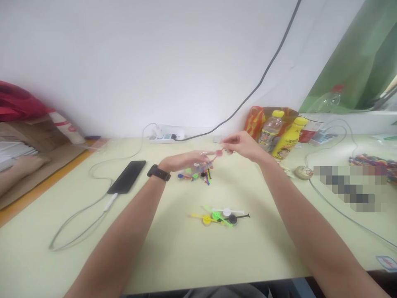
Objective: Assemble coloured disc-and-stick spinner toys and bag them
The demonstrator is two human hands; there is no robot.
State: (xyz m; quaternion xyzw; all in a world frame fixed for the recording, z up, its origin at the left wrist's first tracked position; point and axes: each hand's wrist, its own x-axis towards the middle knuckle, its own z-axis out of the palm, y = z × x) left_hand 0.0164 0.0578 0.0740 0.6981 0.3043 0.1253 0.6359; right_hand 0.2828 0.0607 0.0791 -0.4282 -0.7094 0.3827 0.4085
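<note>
Above the far middle of the table, my left hand (189, 160), with a dark band on its wrist, holds a small red plastic piece (218, 153) with a round disc and a thin arm. My right hand (243, 145) is closed in a pinch just right of that disc; what lies between its fingertips is too small and blurred to tell. Under my left hand is a pile of small coloured plastic parts (207, 177), partly hidden by it. Nearer me lie similar pieces with discs and thin arms: yellow (206, 220), green (216, 215), white (227, 212) and black (232, 219).
A phone (127, 178) with a charging cable lies at left. Power strips (167, 136) stand by the wall. At right are a clear bottle (271, 130), a yellow bottle (288, 138), a small round object (303, 172) and colourful cords (369, 163). Another person's hand (26, 169) shows far left.
</note>
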